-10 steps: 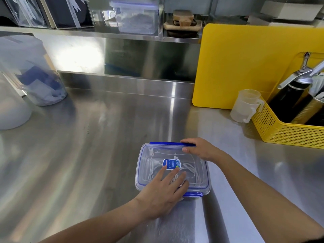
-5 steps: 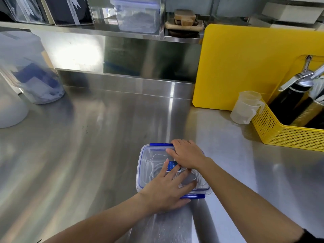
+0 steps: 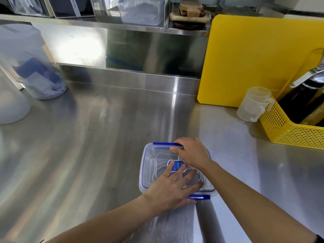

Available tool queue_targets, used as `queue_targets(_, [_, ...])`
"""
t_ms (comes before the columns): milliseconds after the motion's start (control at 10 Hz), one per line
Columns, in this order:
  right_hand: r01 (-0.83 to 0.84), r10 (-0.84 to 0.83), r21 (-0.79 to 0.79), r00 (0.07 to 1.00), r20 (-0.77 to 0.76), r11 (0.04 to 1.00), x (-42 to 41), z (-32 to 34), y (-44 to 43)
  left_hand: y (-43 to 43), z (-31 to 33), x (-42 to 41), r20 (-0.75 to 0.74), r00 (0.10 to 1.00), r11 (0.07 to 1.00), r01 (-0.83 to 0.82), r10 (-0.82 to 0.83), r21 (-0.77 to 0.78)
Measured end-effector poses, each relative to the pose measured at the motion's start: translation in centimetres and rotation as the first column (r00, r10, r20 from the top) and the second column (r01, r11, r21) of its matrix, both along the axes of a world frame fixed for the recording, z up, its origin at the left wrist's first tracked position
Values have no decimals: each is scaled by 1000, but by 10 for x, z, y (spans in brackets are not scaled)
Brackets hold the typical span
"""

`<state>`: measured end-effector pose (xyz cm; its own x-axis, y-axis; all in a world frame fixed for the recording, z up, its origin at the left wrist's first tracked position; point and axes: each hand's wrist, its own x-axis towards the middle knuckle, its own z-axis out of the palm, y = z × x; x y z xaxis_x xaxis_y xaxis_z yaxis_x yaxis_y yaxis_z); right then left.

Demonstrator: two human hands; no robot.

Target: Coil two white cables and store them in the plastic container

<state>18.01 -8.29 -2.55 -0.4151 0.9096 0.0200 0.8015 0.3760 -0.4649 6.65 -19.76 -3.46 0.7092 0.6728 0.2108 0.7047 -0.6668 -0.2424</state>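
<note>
Both hands flat, fingers spread, gripping nothing: L hand (image 3: 171, 188) near edge, R hand (image 3: 192, 152) far edge of container lid (image 3: 150, 165); cables (image 3: 158, 170) underneath.

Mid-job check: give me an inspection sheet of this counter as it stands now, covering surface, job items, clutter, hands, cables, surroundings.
Surface: stainless steel counter, bare and reflective around the work.
Job's things: clear plastic container with blue clips, lid on, near the front edge.
Cables: white cables coiled inside, seen through the lid.
Hands: left hand flat on the lid's near side; right hand pressing the far edge by the blue clip.
Clutter: measuring cup, yellow basket holding dispensers, clear jug.
Surroundings: yellow cutting board leaning on the back wall; shelf with containers above.
</note>
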Motion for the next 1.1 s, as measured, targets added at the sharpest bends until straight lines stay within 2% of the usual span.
queue_targets(500, [45,-46,-43,999,-17,998,-1,5,-2,-5,11,2,22,998,989,-62,65,-134])
queue_targets(600, [26,-25,-59,999,21,998,0,8,-2,-7,14,2,14,997,985,-74,77,-155])
queue_targets(700, [-66,83,-111,984,155,992,1,17,5,-5,21,0,17,999,986,-28,31,-162])
queue_targets(800, [-128,170,-177,955,244,976,7,50,16,11,45,-7,154,988,993,-13,31,-121])
queue_targets(900, [-119,139,-171,985,107,978,19,109,24,42,91,-20,267,958,994,-104,104,-17])
queue_targets(1000, [-85,86,21,995,-42,996,35,188,21,70,149,-33,385,912,947,-236,140,216])
queue_targets(1100, [-3,143,298,882,-450,954,54,258,-11,92,203,-43,503,854,856,-355,133,376])
